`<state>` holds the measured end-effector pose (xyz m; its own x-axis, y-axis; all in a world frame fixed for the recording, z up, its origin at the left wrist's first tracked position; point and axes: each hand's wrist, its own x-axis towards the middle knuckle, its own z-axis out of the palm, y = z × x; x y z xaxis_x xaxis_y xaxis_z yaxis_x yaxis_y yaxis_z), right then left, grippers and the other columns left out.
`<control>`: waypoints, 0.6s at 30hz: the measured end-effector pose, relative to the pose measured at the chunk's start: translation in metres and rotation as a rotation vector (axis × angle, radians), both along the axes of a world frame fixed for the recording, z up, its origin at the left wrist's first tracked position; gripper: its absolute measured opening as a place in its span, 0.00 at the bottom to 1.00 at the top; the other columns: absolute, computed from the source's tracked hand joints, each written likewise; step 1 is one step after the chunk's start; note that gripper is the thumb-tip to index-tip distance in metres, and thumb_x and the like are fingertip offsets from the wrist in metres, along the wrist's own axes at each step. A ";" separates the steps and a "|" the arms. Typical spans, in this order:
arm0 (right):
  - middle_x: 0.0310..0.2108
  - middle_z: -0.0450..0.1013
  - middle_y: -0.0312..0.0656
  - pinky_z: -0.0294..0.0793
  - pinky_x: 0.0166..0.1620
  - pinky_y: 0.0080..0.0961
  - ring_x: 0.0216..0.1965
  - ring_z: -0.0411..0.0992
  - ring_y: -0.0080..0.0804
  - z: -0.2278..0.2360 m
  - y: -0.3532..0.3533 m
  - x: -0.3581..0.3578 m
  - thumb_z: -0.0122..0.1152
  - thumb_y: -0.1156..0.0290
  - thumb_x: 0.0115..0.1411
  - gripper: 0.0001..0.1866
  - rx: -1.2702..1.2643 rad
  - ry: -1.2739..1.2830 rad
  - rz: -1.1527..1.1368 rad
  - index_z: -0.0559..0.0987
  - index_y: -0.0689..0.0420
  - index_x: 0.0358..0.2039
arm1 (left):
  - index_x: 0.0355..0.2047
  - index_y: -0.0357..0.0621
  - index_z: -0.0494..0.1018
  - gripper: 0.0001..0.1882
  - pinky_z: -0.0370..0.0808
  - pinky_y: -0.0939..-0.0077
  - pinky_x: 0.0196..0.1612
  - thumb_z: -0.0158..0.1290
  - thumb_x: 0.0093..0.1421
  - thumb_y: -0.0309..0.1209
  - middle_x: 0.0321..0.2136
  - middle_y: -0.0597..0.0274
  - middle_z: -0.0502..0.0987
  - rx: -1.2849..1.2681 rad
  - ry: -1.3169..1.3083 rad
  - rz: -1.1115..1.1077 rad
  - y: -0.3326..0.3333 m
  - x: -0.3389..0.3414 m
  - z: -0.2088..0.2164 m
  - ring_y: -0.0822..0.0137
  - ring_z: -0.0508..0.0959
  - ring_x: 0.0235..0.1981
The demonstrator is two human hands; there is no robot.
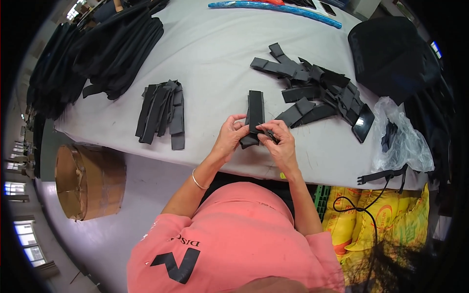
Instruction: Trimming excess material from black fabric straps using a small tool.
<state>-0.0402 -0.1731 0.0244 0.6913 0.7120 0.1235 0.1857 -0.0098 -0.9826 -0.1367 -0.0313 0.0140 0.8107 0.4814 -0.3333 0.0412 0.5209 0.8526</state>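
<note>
At the table's near edge, my left hand point(228, 138) pinches the side of a black fabric strip point(256, 110). The strip lies pointing away from me, its near end folded over close to my fingers. My right hand point(280, 144) is closed on a small dark pointed tool point(269, 135) that looks like thread snips. Its tip is at the strip's right edge, and my fingers hide most of it. Right of the strip spreads a loose heap of black fabric strips point(317, 83). To the left lies a neater bundle of similar strips point(161, 110).
Piled black fabric point(117, 53) fills the far left. A phone point(363, 123), a clear plastic bag point(403, 141) and a buckled strap point(381, 176) lie on the right. A blue wrapped roll point(278, 10) crosses the back. Below stand a cardboard drum point(90, 180) and yellow sacks point(376, 215).
</note>
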 end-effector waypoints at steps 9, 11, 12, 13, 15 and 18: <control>0.32 0.78 0.38 0.72 0.35 0.22 0.30 0.75 0.28 0.021 -0.004 0.006 0.63 0.72 0.55 0.12 -0.104 -0.120 0.013 0.81 0.54 0.41 | 0.58 0.38 0.56 0.28 0.74 0.82 0.32 0.53 0.60 0.25 0.35 0.60 0.73 0.057 -0.030 -0.013 0.002 -0.005 0.000 0.74 0.75 0.33; 0.33 0.78 0.39 0.72 0.35 0.23 0.31 0.75 0.30 0.024 -0.004 0.006 0.63 0.71 0.55 0.12 -0.111 -0.135 0.036 0.81 0.54 0.41 | 0.59 0.39 0.56 0.27 0.76 0.81 0.34 0.52 0.61 0.24 0.36 0.60 0.73 0.057 -0.036 -0.030 0.004 -0.005 -0.001 0.74 0.76 0.35; 0.33 0.78 0.41 0.72 0.34 0.24 0.31 0.76 0.31 0.023 -0.004 0.006 0.63 0.71 0.54 0.12 -0.116 -0.154 0.061 0.81 0.54 0.40 | 0.59 0.39 0.56 0.27 0.75 0.82 0.34 0.52 0.61 0.24 0.36 0.60 0.73 0.066 -0.047 -0.028 0.004 -0.005 -0.002 0.74 0.76 0.35; 0.33 0.78 0.41 0.72 0.34 0.24 0.31 0.76 0.31 0.022 -0.004 0.006 0.63 0.71 0.54 0.12 -0.116 -0.149 0.061 0.81 0.54 0.40 | 0.59 0.39 0.56 0.27 0.75 0.82 0.34 0.52 0.62 0.24 0.36 0.61 0.73 0.076 -0.058 -0.027 0.004 -0.004 -0.003 0.74 0.75 0.34; 0.32 0.78 0.40 0.72 0.33 0.25 0.31 0.75 0.34 0.021 -0.002 0.005 0.62 0.71 0.54 0.10 -0.096 -0.247 0.052 0.82 0.53 0.38 | 0.59 0.39 0.56 0.27 0.75 0.82 0.34 0.52 0.62 0.24 0.35 0.61 0.73 0.081 -0.058 -0.030 0.004 -0.004 -0.004 0.75 0.75 0.34; 0.30 0.78 0.40 0.71 0.32 0.27 0.30 0.75 0.36 0.022 -0.002 0.007 0.62 0.70 0.54 0.09 -0.124 -0.276 0.036 0.82 0.53 0.37 | 0.59 0.39 0.56 0.27 0.75 0.83 0.34 0.52 0.61 0.24 0.35 0.62 0.73 0.074 -0.061 -0.028 0.001 -0.001 -0.002 0.75 0.75 0.34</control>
